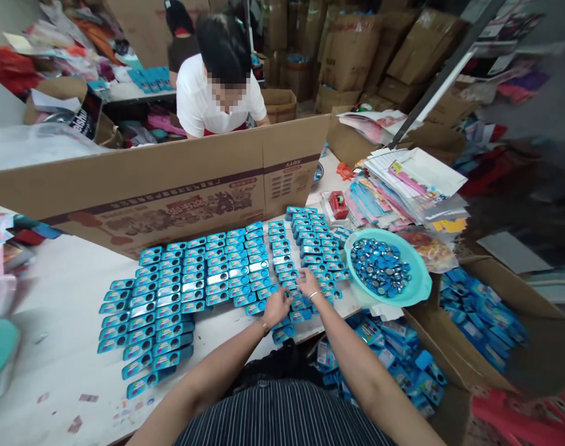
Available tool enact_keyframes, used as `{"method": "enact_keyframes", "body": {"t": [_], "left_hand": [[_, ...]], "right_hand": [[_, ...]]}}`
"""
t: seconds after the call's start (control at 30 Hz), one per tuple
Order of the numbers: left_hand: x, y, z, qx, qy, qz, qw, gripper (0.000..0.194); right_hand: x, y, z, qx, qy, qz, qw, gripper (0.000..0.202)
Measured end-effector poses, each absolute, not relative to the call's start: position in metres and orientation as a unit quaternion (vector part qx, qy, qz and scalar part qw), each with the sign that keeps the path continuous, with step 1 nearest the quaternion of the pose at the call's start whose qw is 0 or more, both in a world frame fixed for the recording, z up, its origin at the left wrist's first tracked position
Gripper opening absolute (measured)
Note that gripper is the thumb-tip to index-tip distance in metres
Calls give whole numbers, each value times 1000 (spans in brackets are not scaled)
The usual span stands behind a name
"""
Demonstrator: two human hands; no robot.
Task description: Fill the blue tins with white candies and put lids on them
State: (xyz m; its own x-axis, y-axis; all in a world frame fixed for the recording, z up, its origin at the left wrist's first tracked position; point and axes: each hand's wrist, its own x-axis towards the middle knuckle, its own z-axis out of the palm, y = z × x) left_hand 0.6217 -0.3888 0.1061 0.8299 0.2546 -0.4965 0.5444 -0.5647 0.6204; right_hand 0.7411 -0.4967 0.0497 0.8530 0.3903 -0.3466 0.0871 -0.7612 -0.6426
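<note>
My left hand point(277, 307) is low over the front of the rows, its fingers curled inward at the blue boxes; what they hold, if anything, is too small to make out. Just right of it, my right hand point(308, 284) has its fingers bent and brought together above the boxes, with their tips partly hidden. Small blue boxes point(171, 291), each with a round dark hole at one end, stand in long columns across the table. A turquoise bowl point(422, 286) to the right of my hands holds many round metal-and-blue discs point(380, 266).
A tall cardboard sheet point(208, 167) stands behind the rows, and a person in white point(189, 93) sits beyond it. Papers point(407, 179) and a red tape dispenser point(338, 205) lie at the right. Cartons point(468, 322) of blue boxes stand below the table edge.
</note>
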Motion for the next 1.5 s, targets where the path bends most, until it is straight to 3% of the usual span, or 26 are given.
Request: {"method": "enact_keyframes", "body": {"t": [0.2,0.4,0.63,0.87,1.07,1.3,1.5], "left_hand": [[645,-378,107,871,209,-164,413,50],[674,-378,95,838,227,-158,471,33],[691,-387,81,784,209,-183,555,23],[686,-390,77,769,149,-170,599,17],[682,-385,74,729,127,-234,631,29],[687,-386,81,795,176,-232,532,30],[700,-380,95,883,209,-200,370,23]], "right_hand": [[742,-494,50,-904,-137,255,315,43],[730,-504,56,-891,-168,248,341,61],[712,-512,53,-855,-184,171,453,77],[711,-518,42,-860,-88,157,477,71],[711,-529,37,-812,-29,221,539,67],[711,-537,45,-774,15,314,549,67],[721,-523,60,-888,-43,238,392,68]]}}
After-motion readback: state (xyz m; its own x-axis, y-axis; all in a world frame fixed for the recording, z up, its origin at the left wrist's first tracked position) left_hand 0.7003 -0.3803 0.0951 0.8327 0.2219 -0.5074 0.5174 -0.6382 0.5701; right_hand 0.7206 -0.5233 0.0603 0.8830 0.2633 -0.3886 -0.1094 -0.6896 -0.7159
